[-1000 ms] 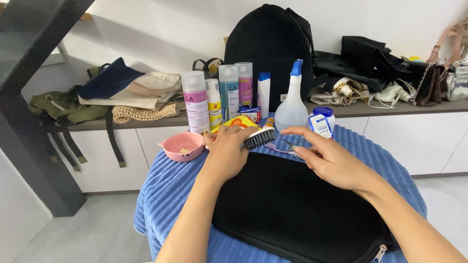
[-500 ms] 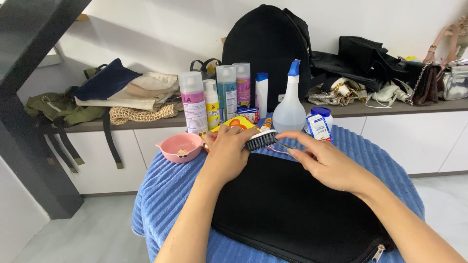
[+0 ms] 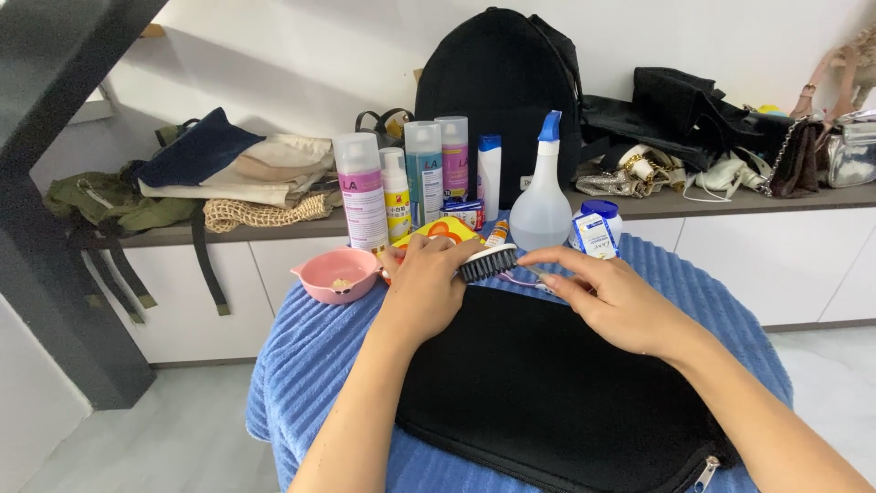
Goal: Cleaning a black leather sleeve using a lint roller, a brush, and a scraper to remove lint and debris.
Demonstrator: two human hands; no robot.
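Observation:
A flat black zippered bag [image 3: 547,393] lies on a blue ribbed towel [image 3: 310,356] that covers a round table. At the bag's far edge my left hand [image 3: 429,288] grips a brush with dark bristles [image 3: 488,263], bristles facing down and toward me. Just right of it, my right hand [image 3: 611,297] rests on the bag's top edge with fingers stretched out, fingertips close to the brush head.
A pink bowl [image 3: 336,274] sits left of my left hand. Behind the hands stand several bottles [image 3: 362,192], a clear spray bottle [image 3: 542,205], a small white jar [image 3: 598,233]. A black backpack [image 3: 502,82] and piled bags [image 3: 712,119] crowd the grey counter behind.
Both hands stay at the bag's far edge; the right fingers have shifted slightly toward the brush head. The view moved only a little.

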